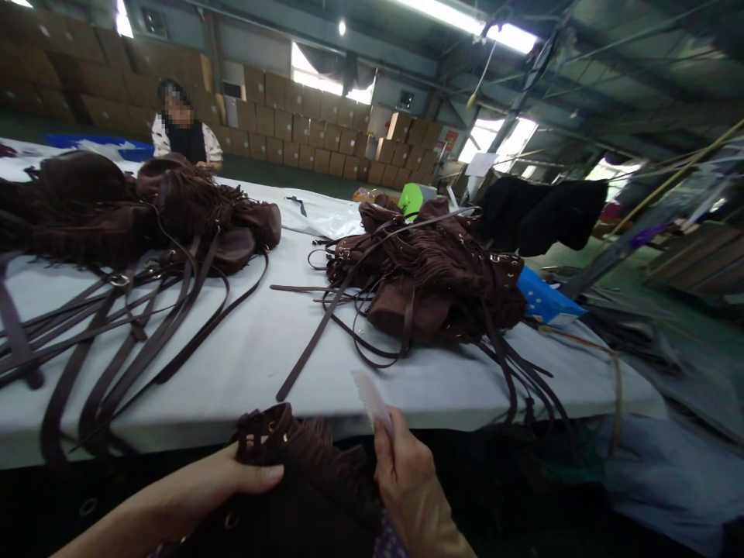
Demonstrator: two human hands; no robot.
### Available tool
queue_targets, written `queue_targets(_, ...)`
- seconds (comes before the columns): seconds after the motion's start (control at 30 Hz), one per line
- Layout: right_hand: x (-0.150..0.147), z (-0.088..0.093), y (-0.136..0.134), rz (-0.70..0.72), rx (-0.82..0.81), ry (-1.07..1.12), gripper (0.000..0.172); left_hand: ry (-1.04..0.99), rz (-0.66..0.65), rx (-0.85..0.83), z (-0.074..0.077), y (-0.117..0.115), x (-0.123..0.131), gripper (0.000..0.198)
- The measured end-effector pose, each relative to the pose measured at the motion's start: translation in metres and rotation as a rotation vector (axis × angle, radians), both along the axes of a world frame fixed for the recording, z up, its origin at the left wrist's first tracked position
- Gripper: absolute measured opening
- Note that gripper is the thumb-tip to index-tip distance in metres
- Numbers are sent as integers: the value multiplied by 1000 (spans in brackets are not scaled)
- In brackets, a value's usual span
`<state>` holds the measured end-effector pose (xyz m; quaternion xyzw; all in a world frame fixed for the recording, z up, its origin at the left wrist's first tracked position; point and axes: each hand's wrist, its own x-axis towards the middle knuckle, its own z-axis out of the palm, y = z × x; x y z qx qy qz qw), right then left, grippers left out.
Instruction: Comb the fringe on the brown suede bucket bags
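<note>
Just off the table's (244, 364) near edge, left hand (241, 474) closed round a brown fringed bag (314, 500), right hand (410, 469) pinching a pale comb (370, 397), apparently clear of the fringe (325, 451). Seems midway; heaped bags (442, 267) on table: done or pending, can't tell.

this is a factory workshop. a long, white-covered desk (249, 349) carries a heap of brown fringed bags (191, 201) at nine o'clock and another heap (442, 279) at three. cardboard boxes (308, 136) stand stacked along the wall at eleven, a co-worker (189, 143) is across the desk at ten, and tube lights (514, 37) shine at one, with exposed roof beams (639, 32) at two.
</note>
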<state>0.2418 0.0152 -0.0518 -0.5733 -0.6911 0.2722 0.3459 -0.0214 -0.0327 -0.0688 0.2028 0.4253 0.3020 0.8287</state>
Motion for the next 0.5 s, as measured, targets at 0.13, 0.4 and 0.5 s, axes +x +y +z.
queue_targets(0.13, -9, 16, -8, 81, 147, -170, 43, 32, -55, 178, 12, -4, 10, 56)
queue_targets(0.4, -37, -6, -34, 521, -212, -776, 48, 317, -145, 368, -2, -27, 16, 54)
queue_targets(0.5, -32, -15, -28, 447, -169, -948, 46, 459, -66, 415, -15, -35, 19, 48)
